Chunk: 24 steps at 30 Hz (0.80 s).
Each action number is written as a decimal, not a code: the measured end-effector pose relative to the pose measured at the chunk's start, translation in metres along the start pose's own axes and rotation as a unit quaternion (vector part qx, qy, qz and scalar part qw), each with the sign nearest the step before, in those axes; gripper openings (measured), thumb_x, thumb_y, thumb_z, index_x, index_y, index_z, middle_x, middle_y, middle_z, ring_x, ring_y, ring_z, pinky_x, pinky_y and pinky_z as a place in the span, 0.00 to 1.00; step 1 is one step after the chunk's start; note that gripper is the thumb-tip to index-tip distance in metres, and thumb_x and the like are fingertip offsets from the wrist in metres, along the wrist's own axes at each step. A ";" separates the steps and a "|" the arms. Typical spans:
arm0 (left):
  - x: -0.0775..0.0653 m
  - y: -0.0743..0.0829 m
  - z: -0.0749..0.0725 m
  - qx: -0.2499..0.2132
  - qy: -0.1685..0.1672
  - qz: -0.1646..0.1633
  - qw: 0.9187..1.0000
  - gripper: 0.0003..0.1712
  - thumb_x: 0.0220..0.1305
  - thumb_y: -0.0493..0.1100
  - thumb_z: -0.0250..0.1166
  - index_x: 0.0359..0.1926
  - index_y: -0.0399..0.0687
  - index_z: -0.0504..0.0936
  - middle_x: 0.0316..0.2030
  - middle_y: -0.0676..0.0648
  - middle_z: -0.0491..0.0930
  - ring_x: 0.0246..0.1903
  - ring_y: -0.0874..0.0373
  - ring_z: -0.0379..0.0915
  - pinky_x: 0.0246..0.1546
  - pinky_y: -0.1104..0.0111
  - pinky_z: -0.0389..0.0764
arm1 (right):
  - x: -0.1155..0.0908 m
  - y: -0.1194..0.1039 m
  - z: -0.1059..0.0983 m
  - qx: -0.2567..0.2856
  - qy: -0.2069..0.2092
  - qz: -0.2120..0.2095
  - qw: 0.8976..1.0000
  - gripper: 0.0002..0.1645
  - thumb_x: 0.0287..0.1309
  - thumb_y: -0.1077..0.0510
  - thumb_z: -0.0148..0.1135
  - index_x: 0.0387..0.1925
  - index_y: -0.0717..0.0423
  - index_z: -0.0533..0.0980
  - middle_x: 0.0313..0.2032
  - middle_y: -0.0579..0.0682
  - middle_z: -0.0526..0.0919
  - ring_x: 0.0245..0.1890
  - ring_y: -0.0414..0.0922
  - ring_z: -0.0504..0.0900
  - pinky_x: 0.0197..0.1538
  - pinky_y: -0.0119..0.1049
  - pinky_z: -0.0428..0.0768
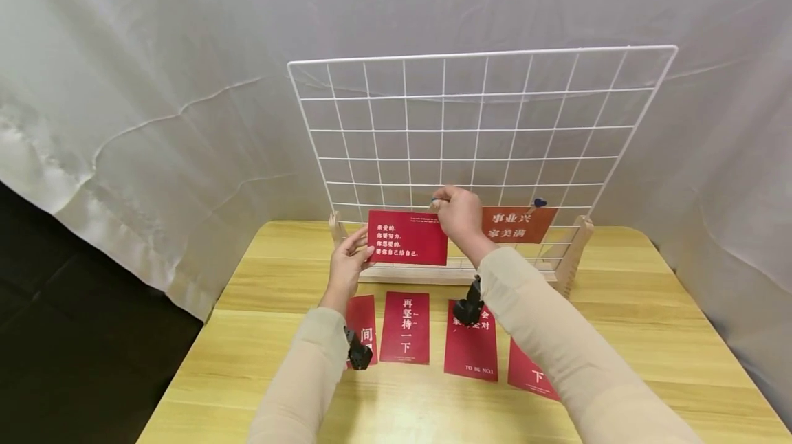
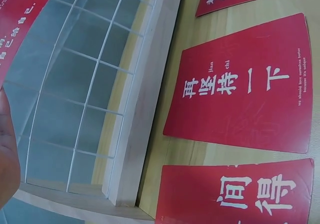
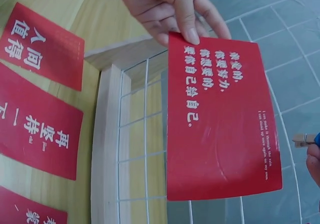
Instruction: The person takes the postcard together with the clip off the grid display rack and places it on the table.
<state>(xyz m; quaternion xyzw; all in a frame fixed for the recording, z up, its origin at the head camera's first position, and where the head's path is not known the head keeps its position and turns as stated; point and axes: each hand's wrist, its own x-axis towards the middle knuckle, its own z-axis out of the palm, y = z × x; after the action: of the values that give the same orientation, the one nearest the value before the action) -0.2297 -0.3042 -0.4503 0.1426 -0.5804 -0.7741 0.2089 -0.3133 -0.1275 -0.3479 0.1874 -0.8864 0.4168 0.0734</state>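
My left hand (image 1: 348, 262) pinches a red card (image 1: 405, 238) by its left end, thumb on the printed face. The card lies sideways in front of the lower part of a white wire grid (image 1: 442, 129). In the right wrist view, my right hand (image 3: 314, 165) pinches a small wooden clothespin (image 3: 302, 140) with a blue piece on it, just off the card's top edge. From the head view, this right hand (image 1: 460, 216) covers the card's upper right corner. An orange-red card (image 1: 513, 227) hangs on the grid to the right, held by a clothespin with a blue heart (image 1: 540, 203).
The grid stands in a wooden base (image 1: 572, 251) on a wood-grain table (image 1: 260, 334). Several red cards lie before it, among them an upright one (image 1: 405, 334) and one reading "TO BE NO.1" (image 1: 470, 354). Pale cloth (image 1: 185, 52) hangs behind and beside the table.
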 end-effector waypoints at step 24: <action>-0.043 -0.016 -0.001 0.007 -0.043 -0.022 0.999 0.26 0.52 0.25 0.54 0.55 0.35 0.66 0.38 0.46 0.72 0.28 0.62 0.73 0.26 0.73 0.77 | -0.044 0.033 -0.014 0.152 -0.011 0.086 0.985 0.07 0.52 0.63 0.56 0.35 0.62 0.75 0.33 0.55 0.78 0.34 0.46 0.77 0.32 0.31 0.73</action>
<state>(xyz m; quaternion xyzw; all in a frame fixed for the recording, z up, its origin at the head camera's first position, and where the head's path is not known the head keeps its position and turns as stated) -0.1946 -0.2804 -0.4668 0.1231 -0.5911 -0.7797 0.1659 -0.2862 -0.0859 -0.3752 0.1234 -0.8262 0.5496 -0.0017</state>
